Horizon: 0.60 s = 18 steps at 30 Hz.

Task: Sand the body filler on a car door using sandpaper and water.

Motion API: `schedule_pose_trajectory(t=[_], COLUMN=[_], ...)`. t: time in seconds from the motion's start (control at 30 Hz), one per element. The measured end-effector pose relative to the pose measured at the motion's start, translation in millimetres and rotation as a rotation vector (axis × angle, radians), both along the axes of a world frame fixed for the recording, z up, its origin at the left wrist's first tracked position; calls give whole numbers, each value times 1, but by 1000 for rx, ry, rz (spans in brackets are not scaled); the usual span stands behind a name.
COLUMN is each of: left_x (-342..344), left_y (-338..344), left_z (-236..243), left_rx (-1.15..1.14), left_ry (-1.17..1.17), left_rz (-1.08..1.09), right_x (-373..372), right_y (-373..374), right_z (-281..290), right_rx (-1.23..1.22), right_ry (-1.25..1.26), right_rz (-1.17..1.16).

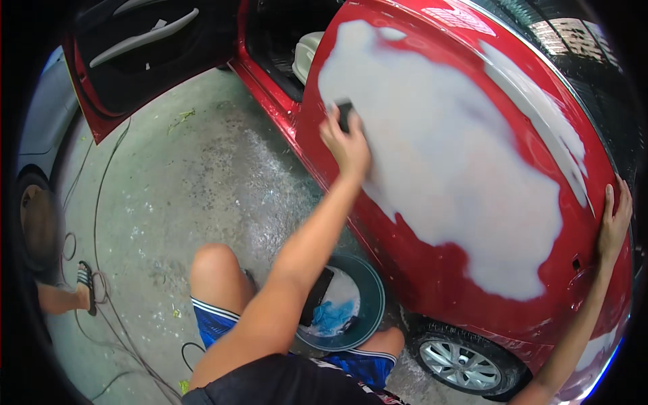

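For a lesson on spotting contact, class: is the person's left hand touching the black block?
Touching. The head view shows the left hand gripping the black block by its sides, with no gap between them.

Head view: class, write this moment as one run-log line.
left hand: holding dark block at grey patch | right hand: on red car | basin: blue cloth inside
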<state>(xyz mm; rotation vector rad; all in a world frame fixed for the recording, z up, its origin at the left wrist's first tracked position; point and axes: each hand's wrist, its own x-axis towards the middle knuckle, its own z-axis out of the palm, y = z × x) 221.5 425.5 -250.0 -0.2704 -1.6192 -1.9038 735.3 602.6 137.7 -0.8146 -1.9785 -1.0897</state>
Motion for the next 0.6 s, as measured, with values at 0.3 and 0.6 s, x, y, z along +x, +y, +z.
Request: schedule_pose_trajectory(t=[0.3,0.6], left_x=[-98,-123], left_y=[-29,-33], left_z=[18,53], left_rx=[83,36], left_ry=[62,-198], left_rz=[118,79], right_x=[-21,-5], right_y=[-3,8], right_z=[-8,-1], right_rx=[-243,-290], right_ry=[100,134], right_rz=[191,245])
